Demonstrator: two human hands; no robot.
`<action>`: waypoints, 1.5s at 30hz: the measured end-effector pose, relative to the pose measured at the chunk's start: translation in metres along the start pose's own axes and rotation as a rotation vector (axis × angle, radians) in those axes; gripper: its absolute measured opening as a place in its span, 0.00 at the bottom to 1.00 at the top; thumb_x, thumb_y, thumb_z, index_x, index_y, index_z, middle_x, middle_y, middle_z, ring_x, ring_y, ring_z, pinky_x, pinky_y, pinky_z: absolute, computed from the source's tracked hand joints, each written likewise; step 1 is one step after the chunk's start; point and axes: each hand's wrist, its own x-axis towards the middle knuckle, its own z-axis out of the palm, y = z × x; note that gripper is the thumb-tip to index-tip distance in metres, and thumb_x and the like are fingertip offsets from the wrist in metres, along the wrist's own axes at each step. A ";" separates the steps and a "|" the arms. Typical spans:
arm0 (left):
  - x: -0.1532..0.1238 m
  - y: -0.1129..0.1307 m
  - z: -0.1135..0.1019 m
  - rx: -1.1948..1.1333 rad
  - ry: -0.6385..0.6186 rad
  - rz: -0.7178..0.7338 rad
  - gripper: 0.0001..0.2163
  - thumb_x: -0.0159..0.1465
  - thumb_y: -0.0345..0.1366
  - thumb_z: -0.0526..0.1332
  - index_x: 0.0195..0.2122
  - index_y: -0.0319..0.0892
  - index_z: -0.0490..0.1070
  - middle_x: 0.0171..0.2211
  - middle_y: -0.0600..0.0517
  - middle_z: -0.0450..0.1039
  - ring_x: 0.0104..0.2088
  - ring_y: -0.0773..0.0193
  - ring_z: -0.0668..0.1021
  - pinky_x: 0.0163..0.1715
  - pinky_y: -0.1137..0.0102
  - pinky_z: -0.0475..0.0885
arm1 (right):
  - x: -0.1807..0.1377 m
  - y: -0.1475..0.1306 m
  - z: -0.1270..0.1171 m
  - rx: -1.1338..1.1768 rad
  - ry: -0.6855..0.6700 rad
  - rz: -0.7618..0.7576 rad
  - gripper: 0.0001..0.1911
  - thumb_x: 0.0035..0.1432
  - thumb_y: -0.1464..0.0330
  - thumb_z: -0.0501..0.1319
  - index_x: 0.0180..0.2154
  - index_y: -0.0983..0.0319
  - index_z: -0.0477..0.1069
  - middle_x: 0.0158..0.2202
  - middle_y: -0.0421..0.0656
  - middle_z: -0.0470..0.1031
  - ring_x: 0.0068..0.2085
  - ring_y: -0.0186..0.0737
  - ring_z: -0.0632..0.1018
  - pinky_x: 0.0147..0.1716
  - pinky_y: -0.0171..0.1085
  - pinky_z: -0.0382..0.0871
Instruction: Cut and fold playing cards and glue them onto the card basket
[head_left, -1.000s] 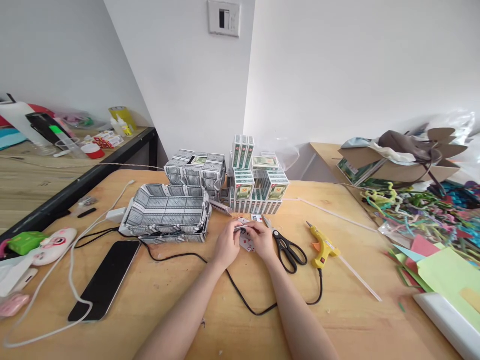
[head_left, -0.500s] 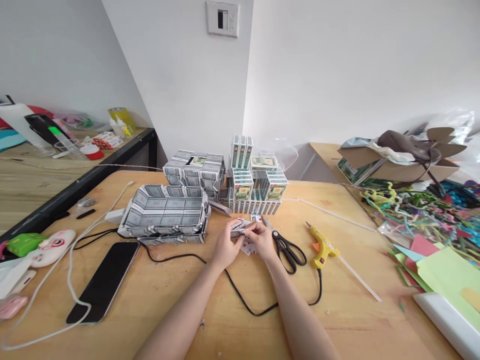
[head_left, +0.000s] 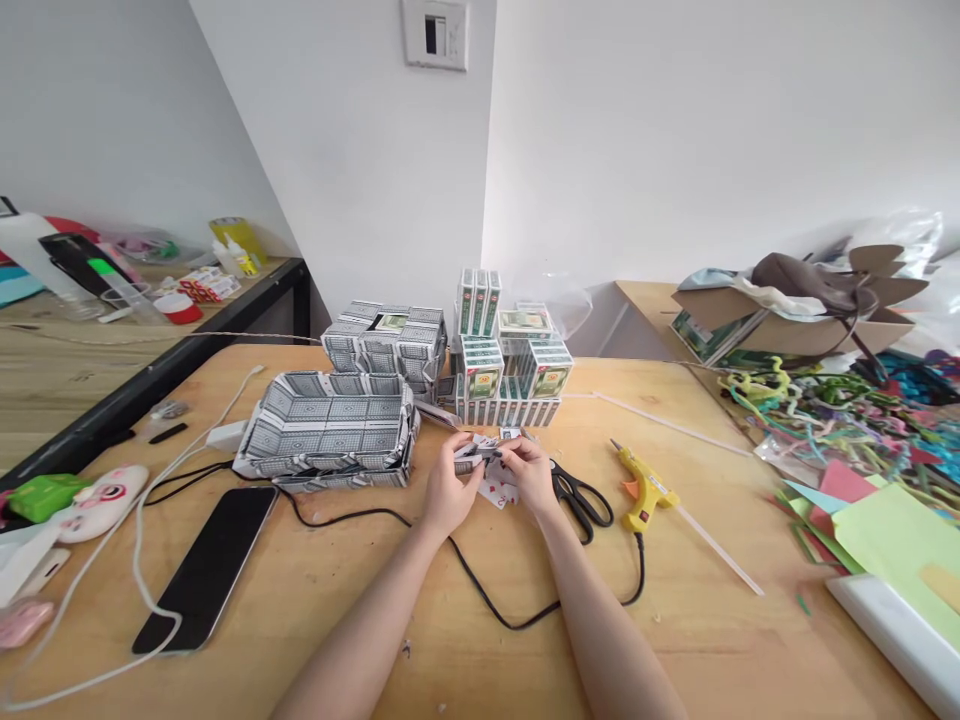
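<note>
My left hand (head_left: 450,490) and my right hand (head_left: 531,480) meet at the middle of the table, fingers closed on a playing card (head_left: 471,460) between them. Part of that card is covered by the fingers, so I cannot tell its full shape. Beneath the hands lie several loose playing cards (head_left: 498,493), some face up with red marks. Black-handled scissors (head_left: 583,500) rest just right of my right hand, blades partly hidden behind it. Farther right is a yellow glue gun (head_left: 645,490) with a clear glue stick in its back. Left of my hands stands an open tray made of folded cards (head_left: 330,430).
Behind stand a block built of folded cards (head_left: 386,340) and stacked green card boxes (head_left: 480,370). A black cord (head_left: 487,605) loops below my hands. A phone (head_left: 210,570) and white cable lie left; coloured paper (head_left: 892,530) and pipe cleaners (head_left: 832,420) lie right.
My fingers have shifted on the card, which now shows more between the hands. My right hand has moved slightly. The whole view has shifted a little.
</note>
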 end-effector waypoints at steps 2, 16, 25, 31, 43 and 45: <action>0.001 -0.001 -0.003 0.028 0.060 -0.022 0.19 0.56 0.33 0.59 0.49 0.42 0.58 0.44 0.44 0.68 0.45 0.61 0.74 0.43 0.65 0.71 | 0.002 0.000 -0.001 -0.009 0.073 -0.011 0.11 0.44 0.61 0.64 0.23 0.62 0.69 0.21 0.38 0.69 0.23 0.33 0.67 0.25 0.33 0.63; 0.011 -0.009 -0.008 0.272 0.157 -0.070 0.15 0.55 0.29 0.57 0.44 0.42 0.61 0.39 0.46 0.68 0.42 0.57 0.73 0.41 0.62 0.69 | 0.002 -0.001 -0.001 -0.022 0.168 -0.016 0.14 0.46 0.58 0.62 0.26 0.62 0.67 0.20 0.36 0.64 0.21 0.30 0.63 0.22 0.32 0.57; 0.010 -0.010 -0.008 0.229 0.163 -0.038 0.18 0.52 0.25 0.57 0.45 0.42 0.60 0.41 0.46 0.64 0.45 0.57 0.70 0.45 0.61 0.67 | 0.002 -0.003 0.003 -0.042 0.143 -0.012 0.14 0.46 0.58 0.62 0.26 0.62 0.67 0.19 0.36 0.63 0.21 0.30 0.62 0.21 0.32 0.57; 0.010 -0.009 -0.009 0.205 0.128 -0.069 0.21 0.50 0.23 0.56 0.46 0.42 0.58 0.42 0.46 0.63 0.45 0.57 0.69 0.46 0.61 0.66 | 0.003 0.000 0.001 -0.011 0.124 0.001 0.14 0.45 0.58 0.63 0.25 0.62 0.67 0.19 0.35 0.62 0.20 0.30 0.62 0.20 0.31 0.56; 0.012 -0.003 -0.010 0.204 0.152 0.011 0.19 0.51 0.23 0.57 0.45 0.41 0.60 0.44 0.45 0.60 0.48 0.57 0.66 0.49 0.59 0.64 | 0.004 0.002 0.001 -0.012 0.106 0.010 0.15 0.45 0.57 0.63 0.25 0.62 0.67 0.18 0.36 0.63 0.20 0.30 0.62 0.20 0.32 0.55; 0.012 -0.001 -0.010 0.208 0.160 0.037 0.22 0.51 0.24 0.57 0.47 0.40 0.59 0.46 0.43 0.59 0.50 0.56 0.65 0.51 0.58 0.63 | 0.003 0.000 0.001 -0.011 0.107 0.015 0.15 0.45 0.57 0.63 0.25 0.62 0.67 0.19 0.36 0.63 0.20 0.30 0.62 0.20 0.32 0.55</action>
